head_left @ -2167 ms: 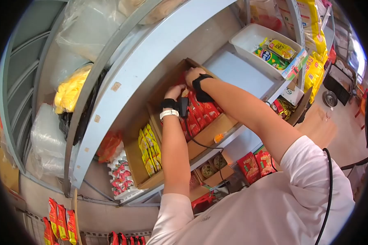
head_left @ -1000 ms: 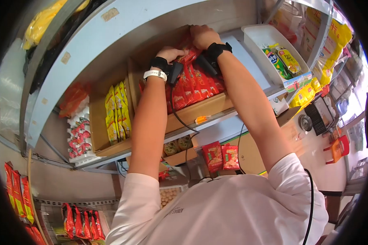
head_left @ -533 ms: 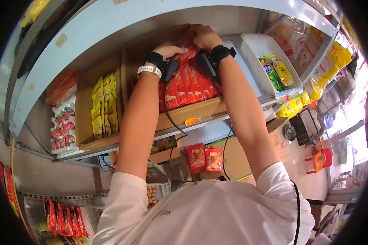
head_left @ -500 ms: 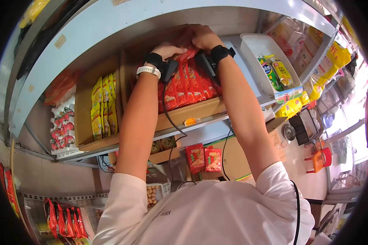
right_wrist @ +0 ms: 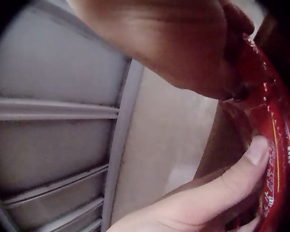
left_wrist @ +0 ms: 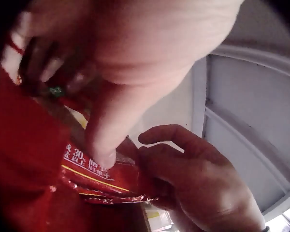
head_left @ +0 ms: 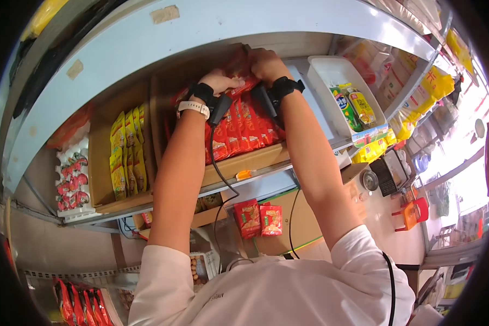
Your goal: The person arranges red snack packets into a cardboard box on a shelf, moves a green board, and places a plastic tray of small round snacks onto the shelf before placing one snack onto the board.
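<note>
The left hand (head_left: 217, 81) and right hand (head_left: 269, 65) pinch a red packet (left_wrist: 118, 178) between their fingers, at the far side of the cardboard box (head_left: 250, 163). It looks light, soft and slippery, best held by its flat edge.

Both our arms stretch forward, the left arm (head_left: 180, 176) and the right arm (head_left: 316, 165) converging on the grip. Our left hand (head_left: 217, 81) pinches at the grip's left side, left thumb (left_wrist: 105, 150) extended and pressing, its fingers curled. Our right hand (head_left: 267, 66) pinches close beside it, on the grip's right, knuckles bent, both backs mostly upward.
</note>
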The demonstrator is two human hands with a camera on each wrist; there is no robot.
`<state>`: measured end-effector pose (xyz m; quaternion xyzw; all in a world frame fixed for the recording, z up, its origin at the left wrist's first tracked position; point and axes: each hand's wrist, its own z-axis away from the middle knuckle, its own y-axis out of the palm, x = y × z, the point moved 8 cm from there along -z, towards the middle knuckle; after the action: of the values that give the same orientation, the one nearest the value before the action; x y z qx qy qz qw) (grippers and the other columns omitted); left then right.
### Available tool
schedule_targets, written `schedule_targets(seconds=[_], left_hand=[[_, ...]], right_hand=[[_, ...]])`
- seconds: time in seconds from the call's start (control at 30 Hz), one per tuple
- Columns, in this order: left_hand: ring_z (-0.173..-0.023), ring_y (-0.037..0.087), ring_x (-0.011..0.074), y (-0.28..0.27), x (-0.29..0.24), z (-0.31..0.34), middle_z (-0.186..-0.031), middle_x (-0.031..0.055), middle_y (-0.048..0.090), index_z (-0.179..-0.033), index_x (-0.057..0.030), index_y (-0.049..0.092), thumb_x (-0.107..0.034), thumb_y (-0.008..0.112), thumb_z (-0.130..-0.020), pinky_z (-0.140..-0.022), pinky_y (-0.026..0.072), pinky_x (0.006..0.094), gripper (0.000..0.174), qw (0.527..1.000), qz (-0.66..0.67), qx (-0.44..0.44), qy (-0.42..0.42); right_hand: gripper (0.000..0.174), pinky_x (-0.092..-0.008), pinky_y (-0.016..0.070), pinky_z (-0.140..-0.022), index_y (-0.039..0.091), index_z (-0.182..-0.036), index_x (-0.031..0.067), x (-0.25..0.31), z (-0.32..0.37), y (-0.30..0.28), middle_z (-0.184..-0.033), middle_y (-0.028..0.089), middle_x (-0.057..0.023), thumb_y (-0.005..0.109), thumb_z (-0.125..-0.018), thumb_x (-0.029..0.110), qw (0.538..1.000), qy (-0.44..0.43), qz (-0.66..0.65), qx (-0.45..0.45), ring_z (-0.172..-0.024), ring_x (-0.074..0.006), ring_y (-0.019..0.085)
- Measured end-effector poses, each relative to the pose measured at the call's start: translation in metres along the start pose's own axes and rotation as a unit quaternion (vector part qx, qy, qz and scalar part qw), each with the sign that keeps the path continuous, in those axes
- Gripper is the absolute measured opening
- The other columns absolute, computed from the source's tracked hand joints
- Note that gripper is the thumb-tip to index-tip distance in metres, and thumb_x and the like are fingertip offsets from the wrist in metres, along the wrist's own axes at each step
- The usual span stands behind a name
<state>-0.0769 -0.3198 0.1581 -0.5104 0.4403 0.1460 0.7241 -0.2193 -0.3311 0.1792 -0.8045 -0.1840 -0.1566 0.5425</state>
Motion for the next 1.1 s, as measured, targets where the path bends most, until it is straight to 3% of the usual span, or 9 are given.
schedule_targets(seconds=[0.37, 0.4, 0.47, 0.5, 0.73, 0.87, 0.97, 1.0, 1.1], left_hand=[[-0.051, 0.053, 0.0111, 0.008, 0.028, -0.028, -0.064, 0.0037, 0.061, -0.074, -0.0011, 0.066, -0.026, 0.072, -0.074, -0.045, 0.0389, 0.0268, 0.026, 0.986, 0.163, 0.038, -0.005], [-0.056, 0.054, 0.0122, 0.005, 0.052, -0.062, -0.068, 0.0028, 0.061, -0.078, -0.0029, 0.066, -0.034, 0.069, -0.076, -0.048, 0.0402, 0.029, 0.031, 0.99, 0.115, 0.082, 0.019], [-0.077, 0.055, 0.0145, -0.031, 0.029, -0.046, -0.085, 0.0036, 0.06, -0.091, -0.0079, 0.065, -0.046, 0.063, -0.078, -0.058, 0.0421, 0.034, 0.041, 0.998, -0.024, -0.063, 0.016], [-0.097, 0.053, 0.0127, -0.034, -0.014, 0.006, -0.105, 0.0016, 0.058, -0.11, -0.009, 0.059, -0.043, 0.065, -0.079, -0.081, 0.0422, 0.0353, 0.046, 0.993, 0.052, -0.105, 0.024], [-0.101, 0.058, 0.0171, 0.005, -0.13, 0.18, -0.11, 0.0121, 0.061, -0.115, 0.0017, 0.054, -0.022, 0.057, -0.09, -0.085, 0.0439, 0.0283, 0.035, 0.92, 0.184, -0.115, 0.325], [-0.104, 0.055, 0.0202, 0.081, -0.106, 0.248, -0.114, 0.0132, 0.057, -0.122, 0.0004, 0.047, -0.023, 0.049, -0.091, -0.086, 0.0424, 0.0313, 0.039, 0.903, 0.179, -0.046, 0.388], [-0.096, 0.058, 0.0166, 0.194, -0.035, 0.246, -0.107, 0.0089, 0.06, -0.115, -0.0014, 0.051, -0.021, 0.056, -0.088, -0.08, 0.0456, 0.0284, 0.034, 0.929, 0.265, 0.135, 0.221], [-0.096, 0.059, 0.0159, 0.24, -0.002, 0.239, -0.107, 0.0086, 0.061, -0.115, -0.0029, 0.052, -0.02, 0.055, -0.09, -0.079, 0.0466, 0.027, 0.03, 0.926, 0.295, 0.196, 0.133], [-0.089, 0.059, 0.0115, 0.371, 0.149, 0.225, -0.1, 0.004, 0.062, -0.109, -0.0068, 0.054, -0.026, 0.055, -0.091, -0.074, 0.0465, 0.0239, 0.027, 0.894, 0.348, 0.251, -0.133]], right_hand=[[0.03, -0.0424, 0.0463, -0.082, 0.059, -0.104, 0.0034, 0.026, 0.084, -0.07, -0.102, 0.059, -0.0201, 0.06, -0.076, 0.014, 0.99, -0.081, -0.062, -0.095, -0.092, -0.0364, 0.058], [0.028, -0.0433, 0.047, -0.08, 0.059, -0.103, 0.0031, 0.023, 0.105, -0.084, -0.098, 0.059, -0.021, 0.06, -0.076, 0.013, 0.984, -0.086, -0.086, -0.127, -0.089, -0.0369, 0.059], [0.022, -0.0361, 0.0482, -0.073, 0.06, -0.098, 0.0033, 0.006, 0.157, -0.113, -0.094, 0.058, -0.0139, 0.062, -0.078, 0.012, 0.967, -0.099, -0.144, -0.183, -0.078, -0.0256, 0.059], [0.022, -0.0335, 0.0483, -0.069, 0.059, -0.098, 0.0034, -0.005, 0.189, -0.128, -0.094, 0.058, -0.0121, 0.063, -0.078, 0.012, 0.964, -0.09, -0.138, -0.207, -0.076, -0.023, 0.059], [0.014, -0.0318, 0.0465, -0.062, 0.059, -0.088, 0.001, -0.195, 0.396, -0.086, -0.072, 0.061, -0.0113, 0.059, -0.082, 0.014, 0.913, 0.187, -0.227, -0.281, -0.064, -0.0196, 0.056], [0.014, -0.0347, 0.0452, -0.059, 0.059, -0.082, 0.002, -0.273, 0.496, 0.028, -0.067, 0.058, -0.0123, 0.057, -0.082, 0.016, 0.912, 0.29, -0.212, -0.197, -0.06, -0.0205, 0.055], [0.015, -0.0355, 0.0473, -0.061, 0.064, -0.083, 0.0048, -0.296, 0.561, 0.131, -0.071, 0.063, -0.0141, 0.057, -0.077, 0.017, 0.904, 0.368, -0.214, -0.037, -0.066, -0.0261, 0.061], [0.017, -0.0281, 0.0474, -0.055, 0.06, -0.089, 0.0004, -0.279, 0.571, 0.149, -0.07, 0.06, -0.006, 0.054, -0.08, 0.013, 0.908, 0.367, -0.2, 0.044, -0.06, -0.015, 0.059], [0.02, -0.0301, 0.0493, -0.055, 0.062, -0.09, 0.002, -0.264, 0.614, 0.228, -0.074, 0.063, -0.0081, 0.057, -0.077, 0.017, 0.838, 0.442, -0.288, 0.141, -0.06, -0.0154, 0.061]])
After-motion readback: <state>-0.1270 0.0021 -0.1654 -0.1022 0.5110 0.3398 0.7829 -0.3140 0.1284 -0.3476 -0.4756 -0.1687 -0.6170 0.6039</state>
